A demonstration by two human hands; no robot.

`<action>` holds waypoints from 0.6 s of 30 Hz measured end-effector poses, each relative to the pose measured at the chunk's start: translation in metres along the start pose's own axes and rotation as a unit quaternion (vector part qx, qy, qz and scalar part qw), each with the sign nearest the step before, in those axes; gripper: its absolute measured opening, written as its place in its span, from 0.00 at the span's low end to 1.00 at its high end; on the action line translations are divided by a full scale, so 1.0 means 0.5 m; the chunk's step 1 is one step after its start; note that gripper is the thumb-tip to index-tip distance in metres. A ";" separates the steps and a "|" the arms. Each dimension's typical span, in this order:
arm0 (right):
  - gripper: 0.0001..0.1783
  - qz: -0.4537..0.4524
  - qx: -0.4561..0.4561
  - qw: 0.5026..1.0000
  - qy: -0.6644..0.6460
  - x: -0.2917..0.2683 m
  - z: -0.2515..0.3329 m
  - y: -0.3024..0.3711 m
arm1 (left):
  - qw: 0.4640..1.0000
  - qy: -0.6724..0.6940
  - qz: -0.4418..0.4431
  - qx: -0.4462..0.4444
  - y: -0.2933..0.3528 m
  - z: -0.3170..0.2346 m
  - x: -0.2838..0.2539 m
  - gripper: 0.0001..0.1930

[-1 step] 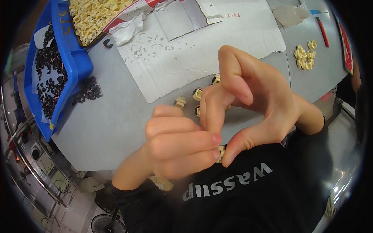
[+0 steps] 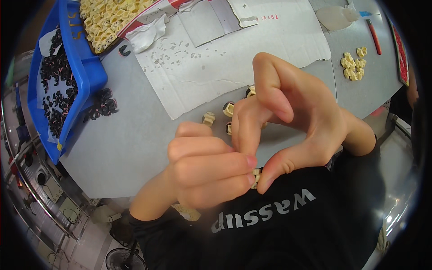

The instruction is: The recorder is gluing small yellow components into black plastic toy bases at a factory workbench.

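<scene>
Left hand (image 2: 204, 171) and right hand (image 2: 288, 121) pinch a cream plastic part (image 2: 256, 176) between fingertips: seemingly light, rigid, best gripped by its edges.

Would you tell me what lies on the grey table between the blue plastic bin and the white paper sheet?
In the head view, a heap of small black rings lies there, beside the bin.

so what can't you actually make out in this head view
- Small cream part pinched between left hand and right hand: only a sliver shows; the fingers cover its shape and the grip on it.
- Cream parts on the table: some sit partly behind the right hand, so their count is unclear.
- Blue bin of black parts: its far end is cut off by the fisheye rim.
- Tray of cream parts: cut off by the top edge.
</scene>
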State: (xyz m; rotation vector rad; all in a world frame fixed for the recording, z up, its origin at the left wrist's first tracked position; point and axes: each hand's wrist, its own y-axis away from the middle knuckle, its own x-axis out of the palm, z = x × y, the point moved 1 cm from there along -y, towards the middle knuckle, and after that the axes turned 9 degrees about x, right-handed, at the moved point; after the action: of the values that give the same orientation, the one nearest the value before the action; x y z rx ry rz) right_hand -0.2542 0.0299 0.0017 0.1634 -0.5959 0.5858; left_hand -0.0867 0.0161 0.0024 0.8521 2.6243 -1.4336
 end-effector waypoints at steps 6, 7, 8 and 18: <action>0.33 0.002 -0.022 0.999 0.026 -0.004 -0.005 -0.002 | 0.999 -0.022 0.047 0.009 0.007 -0.001 -0.004 0.14; 0.33 0.003 -0.021 0.999 0.025 -0.005 -0.005 -0.002 | 0.999 -0.028 0.040 0.011 0.008 -0.002 -0.002 0.12; 0.33 0.009 -0.021 0.999 0.038 -0.006 -0.004 -0.003 | 0.999 -0.034 0.032 0.014 0.009 -0.002 -0.002 0.11; 0.32 0.013 -0.039 0.996 0.079 -0.010 -0.001 -0.001 | 0.995 -0.075 0.068 -0.006 0.005 -0.007 0.005 0.07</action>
State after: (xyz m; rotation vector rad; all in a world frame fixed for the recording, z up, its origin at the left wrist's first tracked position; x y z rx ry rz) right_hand -0.2571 0.0270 -0.0016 0.0355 -0.4672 0.5928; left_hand -0.0866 0.0211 0.0019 0.8670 2.4138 -1.3894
